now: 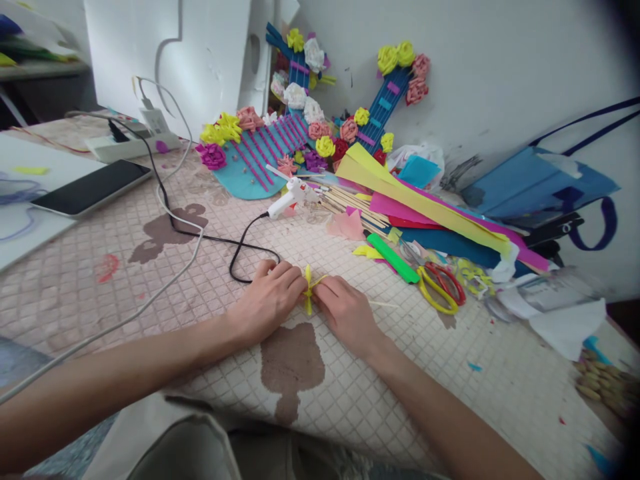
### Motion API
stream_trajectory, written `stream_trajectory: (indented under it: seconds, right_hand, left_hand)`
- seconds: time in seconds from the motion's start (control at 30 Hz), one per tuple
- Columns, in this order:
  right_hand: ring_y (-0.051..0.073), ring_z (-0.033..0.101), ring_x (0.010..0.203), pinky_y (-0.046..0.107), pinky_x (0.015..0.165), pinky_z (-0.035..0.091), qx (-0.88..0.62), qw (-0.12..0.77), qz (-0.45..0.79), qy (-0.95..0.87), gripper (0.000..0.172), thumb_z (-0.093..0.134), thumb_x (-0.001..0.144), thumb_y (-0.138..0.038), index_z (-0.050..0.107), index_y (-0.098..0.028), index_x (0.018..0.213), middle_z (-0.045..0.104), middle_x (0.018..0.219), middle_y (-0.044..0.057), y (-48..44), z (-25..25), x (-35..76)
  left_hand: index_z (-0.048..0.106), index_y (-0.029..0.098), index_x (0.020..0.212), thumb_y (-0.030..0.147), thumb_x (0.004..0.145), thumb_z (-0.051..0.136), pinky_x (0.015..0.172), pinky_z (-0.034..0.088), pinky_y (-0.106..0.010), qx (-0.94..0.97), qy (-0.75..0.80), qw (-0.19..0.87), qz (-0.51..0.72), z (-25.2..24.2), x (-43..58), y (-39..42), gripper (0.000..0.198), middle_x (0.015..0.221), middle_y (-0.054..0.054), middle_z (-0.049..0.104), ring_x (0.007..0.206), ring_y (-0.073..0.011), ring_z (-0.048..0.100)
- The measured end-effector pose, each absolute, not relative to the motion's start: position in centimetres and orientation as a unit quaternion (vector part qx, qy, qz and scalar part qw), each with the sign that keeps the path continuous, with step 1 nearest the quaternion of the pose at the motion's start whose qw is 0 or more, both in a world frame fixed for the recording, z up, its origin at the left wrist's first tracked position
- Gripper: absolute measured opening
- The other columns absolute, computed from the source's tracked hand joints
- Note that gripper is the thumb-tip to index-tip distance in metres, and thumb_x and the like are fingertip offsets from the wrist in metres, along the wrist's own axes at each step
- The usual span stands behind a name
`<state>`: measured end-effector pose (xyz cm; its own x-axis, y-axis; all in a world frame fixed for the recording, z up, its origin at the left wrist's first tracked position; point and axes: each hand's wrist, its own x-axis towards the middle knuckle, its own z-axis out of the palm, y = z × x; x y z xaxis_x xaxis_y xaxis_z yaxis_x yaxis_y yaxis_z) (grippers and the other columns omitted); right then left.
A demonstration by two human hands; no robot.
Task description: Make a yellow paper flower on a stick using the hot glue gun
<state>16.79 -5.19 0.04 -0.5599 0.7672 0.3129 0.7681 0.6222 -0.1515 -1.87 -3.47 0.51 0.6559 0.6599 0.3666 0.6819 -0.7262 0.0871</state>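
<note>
Between my two hands is a small yellow paper flower with narrow petals pointing up and down. My left hand pinches it from the left side. From the right, my right hand has its fingers closed at the flower, and a thin yellow strip runs into them. A pale thin stick shows past the back of my right hand; its other end is hidden. Beyond the hands lies a white hot glue gun on the tablecloth, with its black cord looping toward my left hand.
Right of the hands are a green utility knife, scissors and coloured paper sheets. A flower-covered paper guitar leans at the back. A phone, power strip and white cable occupy the left.
</note>
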Motion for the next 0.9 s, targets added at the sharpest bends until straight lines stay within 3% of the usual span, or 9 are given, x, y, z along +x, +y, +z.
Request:
stream_trajectory:
  seconds: [0.17,0.37,0.53,0.7,0.83,0.9]
  right_hand:
    - [0.02,0.053,0.081,0.032,0.068,0.046,-0.443,0.182,0.01,-0.878,0.02,0.039,0.094,-0.016,0.056,-0.018,0.084,0.058,0.084,0.006,-5.1,0.0,16.7]
    - [0.019,0.055,0.088,0.032,0.075,0.047,-0.473,0.187,0.11,-0.854,0.006,0.05,0.09,-0.022,0.053,-0.019,0.094,0.058,0.098,0.006,-5.8,0.9,18.0]
    - [0.018,0.055,0.084,0.031,0.074,0.045,-0.48,0.13,0.148,-0.855,0.01,0.046,0.089,-0.013,0.053,-0.019,0.086,0.057,0.088,0.004,-5.8,3.1,20.6]
    - [0.015,0.054,0.078,0.028,0.069,0.044,-0.495,0.113,0.232,-0.83,0.009,0.051,0.086,-0.019,0.056,-0.02,0.079,0.058,0.082,0.001,-4.4,4.9,25.3]
    - [0.016,0.054,0.068,0.028,0.061,0.043,-0.6,0.195,0.168,-0.758,0.008,0.051,0.084,-0.023,0.058,-0.02,0.081,0.059,0.076,0.001,-2.9,3.0,27.6]
    - [0.018,0.056,0.072,0.031,0.066,0.044,-0.624,0.225,0.108,-0.74,0.007,0.052,0.082,-0.023,0.058,-0.02,0.083,0.06,0.077,0.002,-2.3,1.5,27.6]
  left_hand:
    - [0.052,0.015,0.082,0.018,0.095,0.042,0.078,0.032,-0.039,-0.917,-0.359,0.035,-0.171,0.3,-1.9,-3.3,0.017,0.082,-0.004,0.057,0.082,-0.0207,0.048]
    - [0.054,0.015,0.082,0.022,0.095,0.044,0.079,0.03,-0.038,-0.91,-0.36,-0.004,-0.205,0.7,-2.2,-3.5,0.018,0.082,-0.003,0.058,0.082,-0.0194,0.049]
    - [0.056,0.015,0.082,0.023,0.096,0.041,0.08,0.029,-0.037,-0.911,-0.347,-0.024,-0.219,0.8,-2.3,-3.3,0.022,0.081,-0.003,0.058,0.081,-0.0184,0.048]
    - [0.057,0.015,0.082,0.022,0.097,0.038,0.081,0.028,-0.037,-0.913,-0.341,-0.046,-0.22,1.0,-2.4,-3.2,0.025,0.082,-0.003,0.057,0.081,-0.0177,0.048]
    - [0.056,0.015,0.081,0.022,0.097,0.037,0.08,0.028,-0.037,-0.913,-0.334,-0.059,-0.228,1.2,-2.5,-3.2,0.026,0.08,-0.003,0.057,0.081,-0.0175,0.048]
    - [0.056,0.015,0.082,0.022,0.097,0.037,0.079,0.027,-0.037,-0.915,-0.322,-0.06,-0.238,1.1,-2.6,-3.2,0.025,0.08,-0.003,0.057,0.08,-0.0173,0.047]
